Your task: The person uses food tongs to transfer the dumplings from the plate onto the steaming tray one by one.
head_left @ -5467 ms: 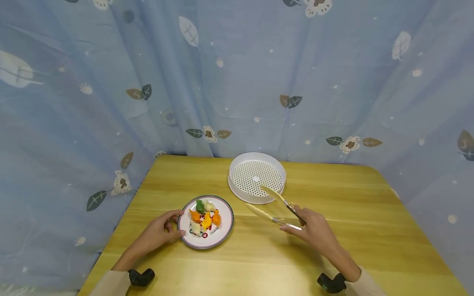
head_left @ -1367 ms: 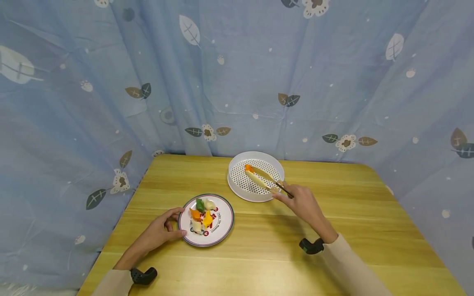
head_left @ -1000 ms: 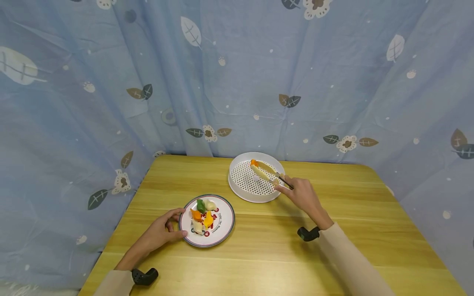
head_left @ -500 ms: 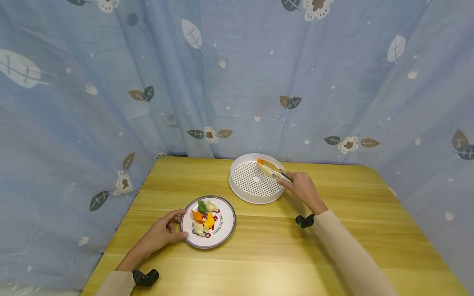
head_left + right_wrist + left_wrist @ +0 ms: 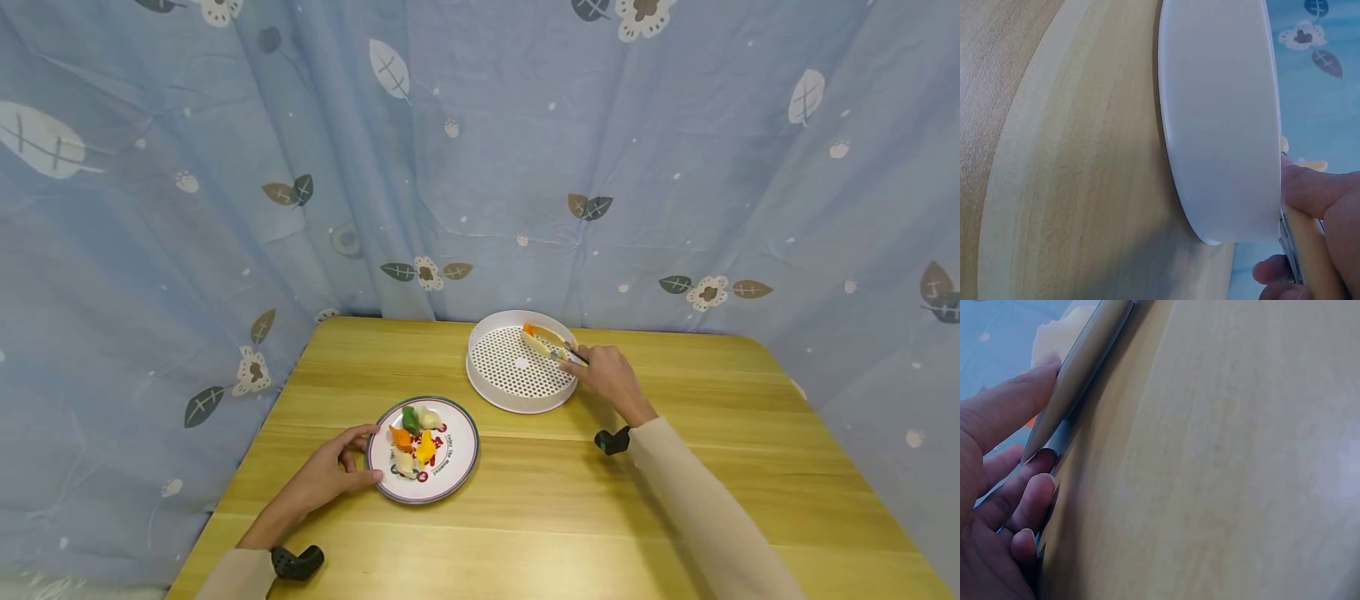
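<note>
Tongs (image 5: pixel 553 343) have travelled from above the desk (image 5: pixel 675 467) into the white perforated tray (image 5: pixel 516 367), carrying an orange dumpling (image 5: pixel 528 328).
Right hand (image 5: pixel 609 377) grips the tongs, pressed together on the dumpling at the tray's far rim. Left hand (image 5: pixel 324 477) curls around the plate's (image 5: pixel 456 467) edge, thumb and fingers touching its rim; remaining dumplings (image 5: pixel 412 432) sit on that plate.

Plate (image 5: pixel 459 454): dark lettering runs along the inner rim, beside red marks, too small and blurred to read. No other text, label, brand or number visible in any view.
</note>
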`<state>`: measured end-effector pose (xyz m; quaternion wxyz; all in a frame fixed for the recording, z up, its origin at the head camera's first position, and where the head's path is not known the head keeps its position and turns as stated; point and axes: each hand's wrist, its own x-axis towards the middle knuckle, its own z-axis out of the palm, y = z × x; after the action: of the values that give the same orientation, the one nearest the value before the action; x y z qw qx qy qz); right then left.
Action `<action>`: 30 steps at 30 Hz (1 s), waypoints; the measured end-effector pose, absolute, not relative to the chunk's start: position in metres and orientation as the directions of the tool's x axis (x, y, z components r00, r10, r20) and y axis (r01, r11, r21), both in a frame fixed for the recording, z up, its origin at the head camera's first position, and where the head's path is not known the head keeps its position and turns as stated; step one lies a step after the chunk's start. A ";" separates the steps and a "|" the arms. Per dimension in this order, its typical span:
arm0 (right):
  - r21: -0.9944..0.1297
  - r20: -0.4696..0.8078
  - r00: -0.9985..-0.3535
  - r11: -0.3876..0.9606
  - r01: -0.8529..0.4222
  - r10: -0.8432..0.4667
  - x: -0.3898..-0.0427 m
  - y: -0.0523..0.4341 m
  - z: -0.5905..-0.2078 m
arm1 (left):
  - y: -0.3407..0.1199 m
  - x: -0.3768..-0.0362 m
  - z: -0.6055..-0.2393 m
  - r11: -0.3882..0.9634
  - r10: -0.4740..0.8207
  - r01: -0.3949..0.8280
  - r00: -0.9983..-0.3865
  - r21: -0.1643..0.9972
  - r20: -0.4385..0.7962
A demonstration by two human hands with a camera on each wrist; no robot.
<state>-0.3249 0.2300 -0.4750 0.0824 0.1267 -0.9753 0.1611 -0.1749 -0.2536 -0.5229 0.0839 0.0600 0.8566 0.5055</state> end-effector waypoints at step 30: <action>-0.360 0.330 -0.910 0.858 -0.366 -0.250 -0.280 0.225 -0.458 | -0.252 -0.176 -0.524 0.519 0.168 0.006 -0.981 0.855 -0.095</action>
<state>-0.2800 0.2250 -0.4581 0.1369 0.1615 -0.9541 0.2118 -0.1758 -0.2523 -0.5236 0.0828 0.0501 0.8676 0.4877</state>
